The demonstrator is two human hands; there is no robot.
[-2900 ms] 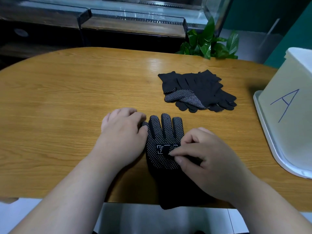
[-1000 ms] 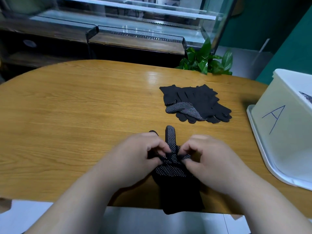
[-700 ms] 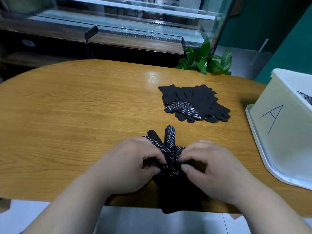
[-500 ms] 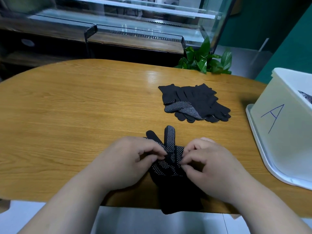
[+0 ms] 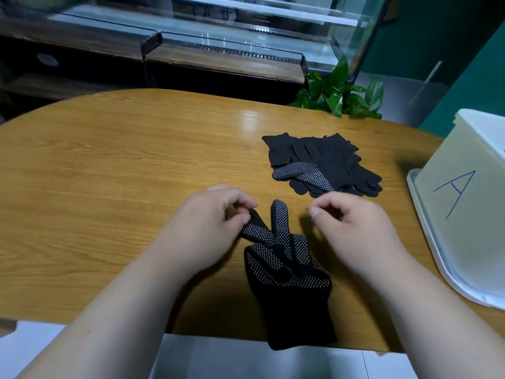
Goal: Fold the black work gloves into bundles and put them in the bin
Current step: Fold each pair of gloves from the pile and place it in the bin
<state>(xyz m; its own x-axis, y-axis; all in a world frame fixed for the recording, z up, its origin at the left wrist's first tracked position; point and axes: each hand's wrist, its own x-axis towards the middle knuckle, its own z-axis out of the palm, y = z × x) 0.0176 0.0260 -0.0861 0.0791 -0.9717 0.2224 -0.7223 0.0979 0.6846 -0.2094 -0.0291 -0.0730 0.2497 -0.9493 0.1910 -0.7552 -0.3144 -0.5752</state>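
Step in hand: folding the fingers of the glove down onto its palm. Lay each finger flat and tight before rolling toward the cuff, or the bundle will likely spring open.

The glove lies dotted side up at the near edge of the bench, with its cuff overhanging. Two of its fingers remain extended.

- **Left hand**: curled, thumb and forefinger pinching the tip of one extended finger.
- **Right hand**: curled, just beside the glove, holding nothing.

The pile lies beyond, and the bin stands at right.
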